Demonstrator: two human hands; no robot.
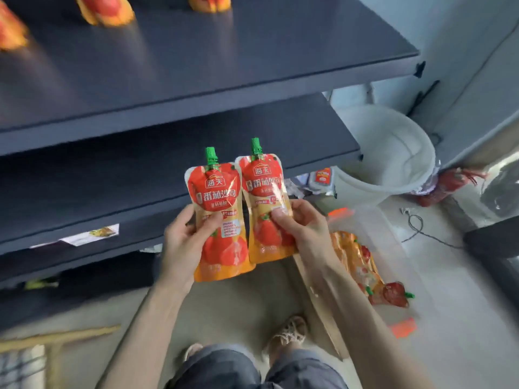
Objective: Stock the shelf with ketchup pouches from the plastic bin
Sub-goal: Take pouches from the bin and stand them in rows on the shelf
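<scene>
Head view shows us holding two ketchup pouches side by side in front of the dark shelf [196,88]. Our left hand [184,242] is clamped on the lower half of the left pouch [220,220], thumb across its front; our right hand [304,228] is clamped the same way on the right pouch [265,209]. Both pouches stand nearly upright, long axis running up toward the shelf, green caps on top and flat bases below our fingers. Their inner edges touch or nearly touch.

Relative to the shelf, the pouches sit below its front edge and toward its right end; a few pouches already stand at the back of its top board, far left of ours. We judge that the next move is a lift up and forward over that front lip, bases first, and neither hand looks clearly nearer. The plastic bin [373,228], with more pouches inside, lies on the floor right of the shelf, below our right forearm. A white bucket [393,164] stands beyond it, clear of the path.
</scene>
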